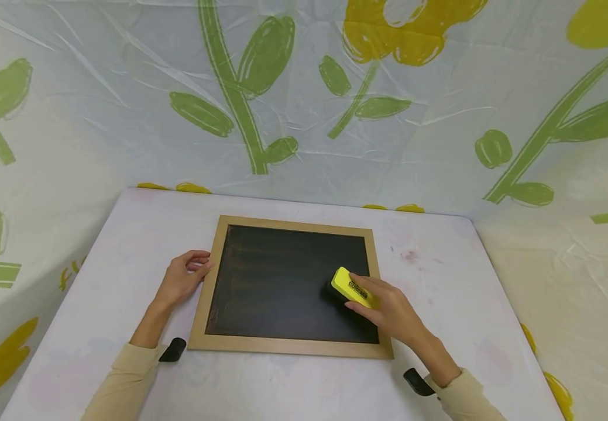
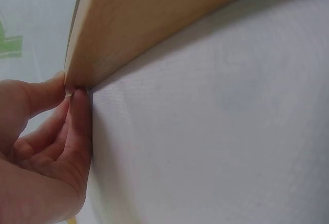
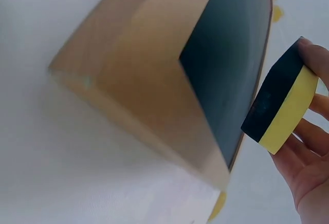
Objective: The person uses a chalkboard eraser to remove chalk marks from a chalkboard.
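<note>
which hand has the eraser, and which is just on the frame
The right hand grips the yellow eraser on the chalkboard. The left hand holds no eraser; its fingers touch the wooden frame.

Bright, even, diffuse light — soft shadows, little glare.

The head view is sharp, with slight bowing at its edges; only faint shadows lie under the right hand and the eraser in its grip. Both wrist views are softer: the wooden frame beside the left hand blurs close to the lens — a dim shadow runs beneath it on the surface.
</note>
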Tool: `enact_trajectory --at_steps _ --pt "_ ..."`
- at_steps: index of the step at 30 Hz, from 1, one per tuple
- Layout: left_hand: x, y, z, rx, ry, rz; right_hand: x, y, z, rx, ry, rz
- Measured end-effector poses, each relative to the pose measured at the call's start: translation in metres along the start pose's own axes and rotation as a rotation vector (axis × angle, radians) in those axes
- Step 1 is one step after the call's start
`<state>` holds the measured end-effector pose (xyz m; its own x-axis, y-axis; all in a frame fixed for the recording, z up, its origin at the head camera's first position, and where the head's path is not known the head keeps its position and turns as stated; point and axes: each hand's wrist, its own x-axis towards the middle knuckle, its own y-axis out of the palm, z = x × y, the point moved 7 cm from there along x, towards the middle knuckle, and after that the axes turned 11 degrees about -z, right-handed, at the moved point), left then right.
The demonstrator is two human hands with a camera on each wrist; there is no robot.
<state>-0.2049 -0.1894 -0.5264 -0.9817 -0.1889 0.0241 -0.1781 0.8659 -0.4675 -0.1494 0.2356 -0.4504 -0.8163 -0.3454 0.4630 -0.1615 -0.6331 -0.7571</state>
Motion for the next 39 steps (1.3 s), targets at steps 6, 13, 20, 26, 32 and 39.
enact_trajectory --at_steps 6,13,20,26,32,39 --pt "0.001 0.001 0.002 0.008 -0.010 0.003 0.004 -0.012 -0.020 0.011 0.029 -0.058" --pt "0.002 0.001 0.005 0.007 -0.024 0.004 0.008 -0.030 -0.045 -0.036 0.081 -0.105" --pt "0.003 0.000 0.005 0.009 -0.014 -0.002 0.014 -0.047 -0.069 -0.050 0.132 -0.170" --pt "0.003 0.001 0.005 0.009 -0.012 0.002 0.015 -0.056 -0.087 -0.071 0.144 -0.211" --pt "0.004 0.000 0.006 0.007 -0.010 0.002 0.015 -0.061 -0.110 -0.095 0.205 -0.227" --pt "0.006 0.000 0.007 0.007 -0.014 -0.001 0.014 -0.069 -0.139 -0.148 0.292 -0.243"
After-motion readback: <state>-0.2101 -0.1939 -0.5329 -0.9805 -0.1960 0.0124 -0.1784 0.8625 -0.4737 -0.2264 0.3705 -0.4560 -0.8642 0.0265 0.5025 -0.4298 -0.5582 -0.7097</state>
